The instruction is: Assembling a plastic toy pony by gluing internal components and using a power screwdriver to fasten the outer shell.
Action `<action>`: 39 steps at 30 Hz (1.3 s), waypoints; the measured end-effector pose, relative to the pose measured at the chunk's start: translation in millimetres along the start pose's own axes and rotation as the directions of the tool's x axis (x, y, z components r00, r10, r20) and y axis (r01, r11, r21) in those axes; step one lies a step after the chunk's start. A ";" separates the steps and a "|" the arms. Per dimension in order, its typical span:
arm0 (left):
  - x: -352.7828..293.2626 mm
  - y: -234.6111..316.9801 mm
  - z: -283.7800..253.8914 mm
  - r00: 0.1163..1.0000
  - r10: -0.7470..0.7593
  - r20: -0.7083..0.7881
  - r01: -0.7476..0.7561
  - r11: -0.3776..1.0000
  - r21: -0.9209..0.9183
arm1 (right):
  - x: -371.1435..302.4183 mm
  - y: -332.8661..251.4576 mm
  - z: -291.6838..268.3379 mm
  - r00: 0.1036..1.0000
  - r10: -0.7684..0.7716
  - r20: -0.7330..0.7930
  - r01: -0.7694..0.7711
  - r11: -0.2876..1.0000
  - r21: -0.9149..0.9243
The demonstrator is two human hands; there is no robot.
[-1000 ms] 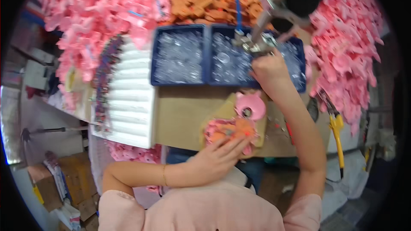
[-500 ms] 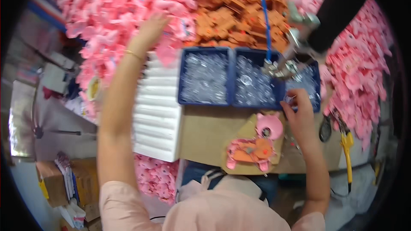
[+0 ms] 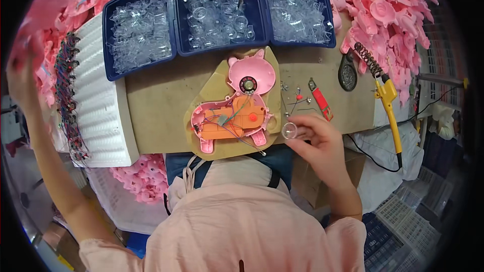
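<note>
Between the thumb and fingers of my right hand [image 3: 320, 146] is a small clear plastic cup [image 3: 289, 131], held just right of the work board. My left hand [image 3: 24, 73], smeared by motion at the far left, grips a blurred pink plastic shell [image 3: 45, 12]. In front of me an open pink animal-shaped toy shell [image 3: 254, 73] lies in a tan shaped board [image 3: 209, 98]. A round speaker sits in its head part. An orange plastic box [image 3: 214, 130] fills its body, with thin wires and a small red part across it.
Three joined blue bins [image 3: 176, 50] of clear plastic parts stand behind the board. Wired parts [image 3: 68, 95] line a white ribbed tray [image 3: 108, 121]. Right are red-handled cutters [image 3: 321, 102], a yellow soldering iron [image 3: 387, 95], a black oval object [image 3: 347, 73] and a pink shell pile [image 3: 383, 15].
My view has shifted. My right hand has come back from the right bin to beside the board with the clear cup. My left hand has left the pile's middle, moving a pink shell.
</note>
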State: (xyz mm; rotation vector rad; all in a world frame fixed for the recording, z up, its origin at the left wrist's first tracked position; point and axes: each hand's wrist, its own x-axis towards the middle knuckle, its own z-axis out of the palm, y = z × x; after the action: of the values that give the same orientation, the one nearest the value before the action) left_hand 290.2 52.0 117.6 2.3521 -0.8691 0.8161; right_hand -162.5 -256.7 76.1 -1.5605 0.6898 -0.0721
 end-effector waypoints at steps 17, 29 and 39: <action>-156.6 203.9 -16.6 0.436 -0.220 0.872 0.770 -0.411 -0.489 | -27.2 -9.2 15.0 0.991 0.131 0.015 -0.122 0.957 -0.263; -153.9 247.4 3.6 0.488 -0.112 0.866 0.873 0.061 -0.484 | 27.2 -10.1 51.4 0.739 -0.661 0.131 0.669 0.698 -0.254; -167.9 261.4 6.1 0.539 -0.198 0.818 0.839 0.215 -0.501 | 27.9 -19.7 52.9 0.887 -0.428 0.172 0.457 0.864 -0.211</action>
State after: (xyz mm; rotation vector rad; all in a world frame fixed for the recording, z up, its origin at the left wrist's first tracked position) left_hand 5.6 -59.9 62.4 1.6013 -0.3328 -0.7121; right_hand -108.9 -223.7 77.3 -1.9264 0.2353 -0.2418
